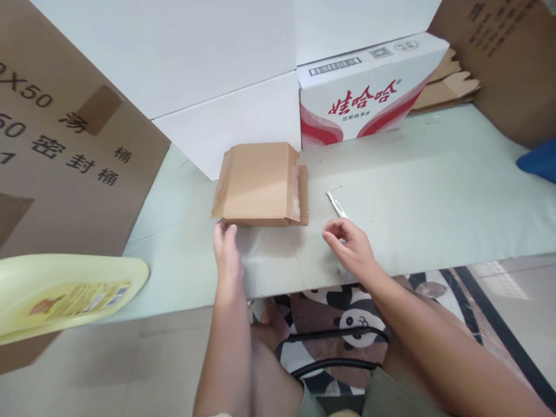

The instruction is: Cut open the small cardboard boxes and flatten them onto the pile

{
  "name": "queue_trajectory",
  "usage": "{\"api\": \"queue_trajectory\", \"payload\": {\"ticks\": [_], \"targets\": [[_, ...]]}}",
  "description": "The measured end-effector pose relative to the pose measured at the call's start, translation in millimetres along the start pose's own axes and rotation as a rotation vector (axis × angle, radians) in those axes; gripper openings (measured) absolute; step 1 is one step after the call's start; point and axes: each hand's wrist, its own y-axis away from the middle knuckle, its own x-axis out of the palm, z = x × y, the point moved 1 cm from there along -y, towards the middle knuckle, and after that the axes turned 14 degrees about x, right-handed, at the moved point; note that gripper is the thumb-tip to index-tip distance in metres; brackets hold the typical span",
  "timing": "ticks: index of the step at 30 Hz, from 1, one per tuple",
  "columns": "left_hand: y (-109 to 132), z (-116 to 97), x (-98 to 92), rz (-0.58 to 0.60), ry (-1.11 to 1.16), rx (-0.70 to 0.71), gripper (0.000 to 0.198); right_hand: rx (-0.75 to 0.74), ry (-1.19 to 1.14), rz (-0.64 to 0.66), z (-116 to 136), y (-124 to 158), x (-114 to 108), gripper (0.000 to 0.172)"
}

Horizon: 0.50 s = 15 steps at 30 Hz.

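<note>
A flat brown cardboard box lies on the table, its side flaps sticking out left and right. At the box's near-left corner is my left hand, fingers stretched up with the thumb a little apart; its fingertips reach the lower edge, and I cannot tell whether they press on it. My right hand hovers over the table right of the box, fingers loosely curled and thumb apart, nothing between them. Just beyond it lies a slim, silvery scalpel-like knife, its near end close to my fingers.
White boxes and a white-and-red carton stand behind. A big printed carton is at left, with a pale yellow plastic container before it. Cardboard pieces and a blue object are on the right.
</note>
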Motion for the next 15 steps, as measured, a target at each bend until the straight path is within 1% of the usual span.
{"api": "queue_trajectory", "payload": {"ticks": [2,3,5,7,11,13,15], "targets": [[-3.0,3.5,-0.6,0.146,0.104,-0.015,0.031,-0.009,0.021,0.024,-1.9,-1.9,2.1,0.012],[-3.6,4.2,-1.1,0.183,0.148,-0.025,0.037,-0.018,0.037,0.043,-3.3,-2.9,3.4,0.011],[-3.6,5.6,-3.7,0.206,0.173,-0.079,0.04,-0.039,0.074,0.092,-6.7,-4.8,6.1,0.013],[-1.6,7.7,-7.5,0.23,0.177,-0.137,0.044,-0.071,0.108,0.168,-9.8,-5.9,8.7,0.014],[8.0,12.5,-10.6,0.252,0.242,-0.16,0.064,-0.152,0.125,0.312,-9.1,-4.7,11.2,0.014],[13.0,13.0,-7.2,0.274,0.253,-0.165,0.068,-0.184,0.09,0.322,-5.2,-3.8,10.7,0.016],[15.0,10.3,-2.3,0.282,0.29,-0.157,0.065,-0.198,0.024,0.299,-1.2,-3.7,9.8,0.018]]}}
